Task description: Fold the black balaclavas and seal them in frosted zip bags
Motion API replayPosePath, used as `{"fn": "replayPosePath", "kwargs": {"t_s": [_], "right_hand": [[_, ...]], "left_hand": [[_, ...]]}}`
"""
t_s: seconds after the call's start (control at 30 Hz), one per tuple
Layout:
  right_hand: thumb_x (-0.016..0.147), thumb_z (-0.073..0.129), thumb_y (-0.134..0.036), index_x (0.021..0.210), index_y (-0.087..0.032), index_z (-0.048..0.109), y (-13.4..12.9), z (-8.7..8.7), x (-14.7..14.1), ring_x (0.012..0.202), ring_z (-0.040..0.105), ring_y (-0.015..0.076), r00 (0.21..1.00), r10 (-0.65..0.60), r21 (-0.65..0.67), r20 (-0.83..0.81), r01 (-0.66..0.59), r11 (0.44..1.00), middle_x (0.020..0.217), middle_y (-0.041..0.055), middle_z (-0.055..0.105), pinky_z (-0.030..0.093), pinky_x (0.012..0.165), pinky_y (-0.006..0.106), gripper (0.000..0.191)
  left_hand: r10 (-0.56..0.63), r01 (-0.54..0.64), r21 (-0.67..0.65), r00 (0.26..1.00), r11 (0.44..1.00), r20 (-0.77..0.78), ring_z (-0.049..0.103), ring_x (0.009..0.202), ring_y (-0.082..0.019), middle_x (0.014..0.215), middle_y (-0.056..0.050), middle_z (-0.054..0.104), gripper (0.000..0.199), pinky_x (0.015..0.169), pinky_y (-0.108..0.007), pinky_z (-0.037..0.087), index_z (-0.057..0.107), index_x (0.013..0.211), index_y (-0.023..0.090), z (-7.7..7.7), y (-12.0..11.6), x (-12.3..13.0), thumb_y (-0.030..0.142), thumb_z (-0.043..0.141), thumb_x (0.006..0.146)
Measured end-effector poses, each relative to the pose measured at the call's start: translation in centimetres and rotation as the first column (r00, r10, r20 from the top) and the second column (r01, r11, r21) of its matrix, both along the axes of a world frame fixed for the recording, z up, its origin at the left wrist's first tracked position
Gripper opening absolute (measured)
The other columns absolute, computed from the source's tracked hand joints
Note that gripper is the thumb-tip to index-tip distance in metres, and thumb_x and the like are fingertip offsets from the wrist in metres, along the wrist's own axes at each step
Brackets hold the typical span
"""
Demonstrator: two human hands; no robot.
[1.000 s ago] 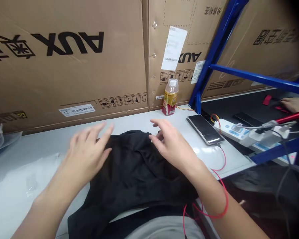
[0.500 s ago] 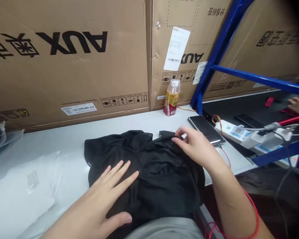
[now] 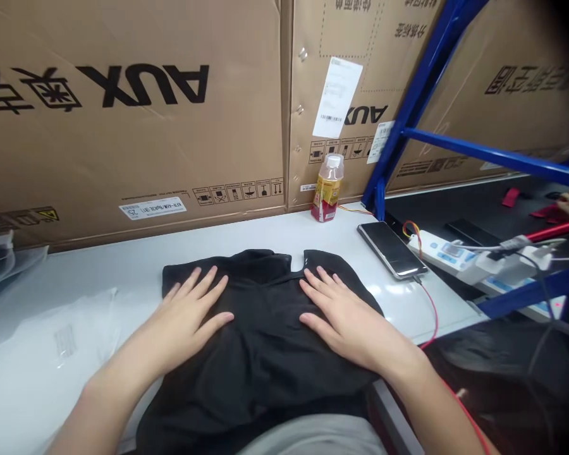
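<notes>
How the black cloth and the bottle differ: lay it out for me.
The black cloth is spread out low, while the bottle stands upright.
The black cloth is plain and dark; the bottle is clear at the top, with yellow and red below.
The left hand and right hand lie flat on the black cloth, whereas neither touches the bottle.
Both rest on the same pale tabletop.

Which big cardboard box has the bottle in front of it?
The middle box: the bottle stands before it, while the left box and right box have none.
</notes>
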State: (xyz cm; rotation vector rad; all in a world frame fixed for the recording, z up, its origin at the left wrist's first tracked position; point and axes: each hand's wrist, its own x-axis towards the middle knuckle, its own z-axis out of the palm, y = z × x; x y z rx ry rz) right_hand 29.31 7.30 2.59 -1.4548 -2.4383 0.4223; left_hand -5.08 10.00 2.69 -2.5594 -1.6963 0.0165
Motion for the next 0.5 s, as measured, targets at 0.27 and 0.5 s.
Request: {"fn": "replayPosePath", "kwargs": {"t_s": [0.27,0.5], "right_hand": [[0.108,0.046,-0.055,0.165,-0.013,0.037,1.1,-0.5,-0.2,0.163,0.008,0.0377,0.996,-0.066,0.057,0.061,0.063,0.996,0.176,0.0125,0.016,0.026,0.13,0.061,0.071],[0.111,0.041,-0.041,0.166,-0.017,0.036,-0.1,0.1,-0.5,0.164,0.005,0.0359,0.996,-0.065,0.125,0.056,0.057,0.99,0.177,0.0081,0.012,0.025,0.13,0.061,0.061]], "left_hand": [[0.061,-0.059,0.199,0.998,0.978,-0.003,0.033,0.155,-0.047,0.17,-0.011,0.039,0.06,0.102,-0.065,0.049,0.041,0.163,0.013,1.2,1.2,1.2,0.037,0.024,0.11],[-0.239,0.239,0.214,0.971,0.947,-0.026,0.029,0.16,-0.04,0.176,-0.008,0.025,0.074,0.116,-0.06,0.047,0.023,0.17,0.031,0.6,-4.2,2.8,0.061,0.044,0.105]]}}
